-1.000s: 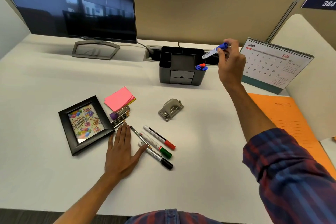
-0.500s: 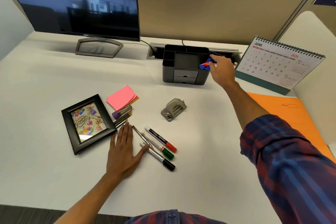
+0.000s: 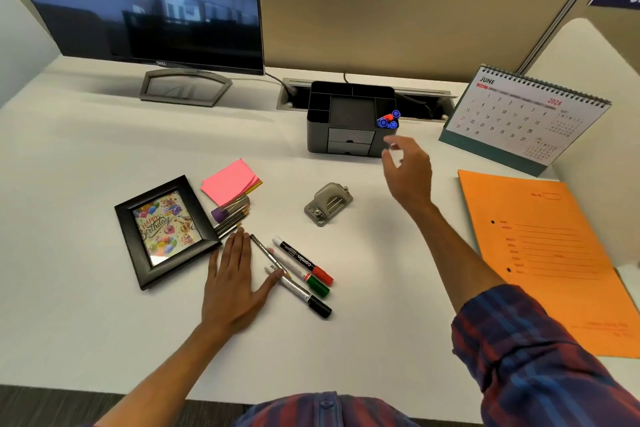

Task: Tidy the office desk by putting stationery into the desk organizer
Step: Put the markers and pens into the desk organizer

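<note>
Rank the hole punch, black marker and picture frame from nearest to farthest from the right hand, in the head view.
From the right hand:
1. Hole punch, just below-left of it.
2. Black marker, lower down, by the left hand.
3. Picture frame, far left.

Single head-worn wide-angle view, looking forward and steeply down across the desk [image 3: 104,156] from the seated person's position. Near edge and forearms fill the bottom of the frame; the monitor [image 3: 145,0] and partition [image 3: 398,10] bound the far side. Edges curve outward.
</note>
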Motion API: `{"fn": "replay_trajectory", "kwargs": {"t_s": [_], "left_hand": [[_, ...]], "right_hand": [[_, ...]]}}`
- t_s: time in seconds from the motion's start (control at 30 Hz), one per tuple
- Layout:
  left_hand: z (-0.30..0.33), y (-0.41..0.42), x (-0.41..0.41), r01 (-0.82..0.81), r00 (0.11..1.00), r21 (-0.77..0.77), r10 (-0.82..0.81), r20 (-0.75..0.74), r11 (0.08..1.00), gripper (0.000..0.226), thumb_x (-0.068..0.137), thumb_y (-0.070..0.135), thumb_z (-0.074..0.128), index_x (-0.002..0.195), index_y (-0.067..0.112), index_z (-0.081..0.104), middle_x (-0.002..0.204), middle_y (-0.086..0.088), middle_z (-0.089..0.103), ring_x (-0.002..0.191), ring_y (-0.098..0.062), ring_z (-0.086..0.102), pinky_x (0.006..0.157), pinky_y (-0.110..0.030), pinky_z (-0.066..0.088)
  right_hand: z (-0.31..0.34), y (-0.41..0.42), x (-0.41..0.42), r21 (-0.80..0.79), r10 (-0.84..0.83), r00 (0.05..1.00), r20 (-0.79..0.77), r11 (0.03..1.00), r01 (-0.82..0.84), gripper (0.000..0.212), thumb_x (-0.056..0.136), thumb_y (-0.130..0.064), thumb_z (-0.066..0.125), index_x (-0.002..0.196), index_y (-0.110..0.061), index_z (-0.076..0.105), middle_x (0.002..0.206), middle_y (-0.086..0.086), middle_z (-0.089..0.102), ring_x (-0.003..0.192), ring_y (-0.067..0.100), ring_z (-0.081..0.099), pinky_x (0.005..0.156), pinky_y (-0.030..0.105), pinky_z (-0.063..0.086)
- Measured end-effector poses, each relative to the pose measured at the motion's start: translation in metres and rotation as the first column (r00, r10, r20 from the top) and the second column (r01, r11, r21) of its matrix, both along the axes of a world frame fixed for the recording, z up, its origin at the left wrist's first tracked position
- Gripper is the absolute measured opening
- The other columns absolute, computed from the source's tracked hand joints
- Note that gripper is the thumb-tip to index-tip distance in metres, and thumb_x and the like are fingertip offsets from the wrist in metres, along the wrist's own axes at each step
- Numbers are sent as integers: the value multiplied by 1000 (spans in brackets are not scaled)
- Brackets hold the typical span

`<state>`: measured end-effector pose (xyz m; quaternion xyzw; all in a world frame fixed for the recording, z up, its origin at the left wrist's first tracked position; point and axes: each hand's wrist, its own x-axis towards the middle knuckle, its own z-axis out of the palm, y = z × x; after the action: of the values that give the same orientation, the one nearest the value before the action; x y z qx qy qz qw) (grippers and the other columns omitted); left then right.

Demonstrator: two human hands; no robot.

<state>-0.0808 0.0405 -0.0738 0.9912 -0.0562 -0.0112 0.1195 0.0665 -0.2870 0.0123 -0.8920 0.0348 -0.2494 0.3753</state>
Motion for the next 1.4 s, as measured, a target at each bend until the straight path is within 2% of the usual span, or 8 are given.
{"fn": "replay_trajectory", "kwargs": {"t_s": [0.17, 0.37, 0.63, 0.73, 1.0, 1.07, 1.23, 1.4], "left_hand": [[0, 0, 0, 0, 1000, -4, 0, 6, 1000, 97, 87, 80, 11, 155, 11, 9, 163, -1, 3, 150, -15, 1, 122, -42, 6], [0, -1, 0, -1, 1000, 4, 1, 14, 1000, 97, 88, 79, 13, 155, 10, 11, 163, -1, 5, 150, -15, 2, 122, -42, 6], [-2, 0, 0, -3, 1000, 9, 2, 18, 1000, 96, 88, 79, 13, 155, 10, 10, 164, -2, 6, 150, -14, 1, 122, -42, 6], [-2, 0, 0, -4, 1000, 2, 4, 27, 1000, 96, 89, 78, 15, 155, 9, 12, 163, -2, 7, 150, -15, 3, 122, -41, 6], [-3, 0, 0, -8, 1000, 16, 7, 20, 1000, 98, 87, 80, 9, 155, 10, 10, 164, -2, 4, 150, -14, 0, 122, -40, 3], [-3, -1, 0, -7, 1000, 15, 6, 19, 1000, 97, 87, 79, 9, 155, 10, 10, 164, -2, 5, 150, -14, 1, 122, -39, 3], [-4, 0, 0, -15, 1000, 9, 15, 22, 1000, 97, 87, 80, 10, 156, 12, 8, 164, 0, 3, 150, -12, -1, 122, -39, 2], [-4, 0, 0, -13, 999, 18, 12, 34, 1000, 95, 88, 78, 13, 155, 11, 10, 164, -1, 5, 150, -13, 1, 122, -38, 3]], "right_hand": [[-31, 24, -47, 7, 150, 981, -125, 989, -150, 27, 91, -19, 61, 117, -16, 65, 113, -3, 68, 93, 8, 64, 80, 37, 56], [-50, 48, -88, 30, 246, 930, -272, 968, -248, 26, 88, -24, 61, 114, -23, 66, 108, -9, 69, 92, 9, 64, 80, 39, 55], [-57, 69, -128, 42, 360, 819, -447, 923, -383, 25, 88, -43, 64, 106, -26, 70, 110, -12, 67, 100, 5, 59, 86, 28, 47], [-63, 76, -138, -8, 376, 817, -438, 907, -421, 27, 86, -48, 64, 101, -25, 70, 113, -15, 63, 106, 3, 52, 83, 23, 42], [-62, 77, -144, -140, 343, 841, -419, 890, -433, 22, 87, -35, 65, 104, -22, 70, 114, -12, 63, 105, 10, 55, 79, 26, 43], [-59, 74, -142, -77, 320, 851, -416, 920, -384, 19, 86, -35, 66, 103, -26, 70, 108, -14, 64, 99, 8, 58, 76, 24, 43], [-45, 67, -133, 326, 323, 919, -227, 914, -240, 14, 82, -21, 75, 96, -19, 74, 92, -9, 66, 85, 5, 61, 65, 15, 42], [-13, 51, -108, 375, 221, 970, -98, 911, -170, 16, 84, -14, 74, 99, -16, 72, 96, -2, 68, 84, 4, 62, 63, 14, 44]]}}
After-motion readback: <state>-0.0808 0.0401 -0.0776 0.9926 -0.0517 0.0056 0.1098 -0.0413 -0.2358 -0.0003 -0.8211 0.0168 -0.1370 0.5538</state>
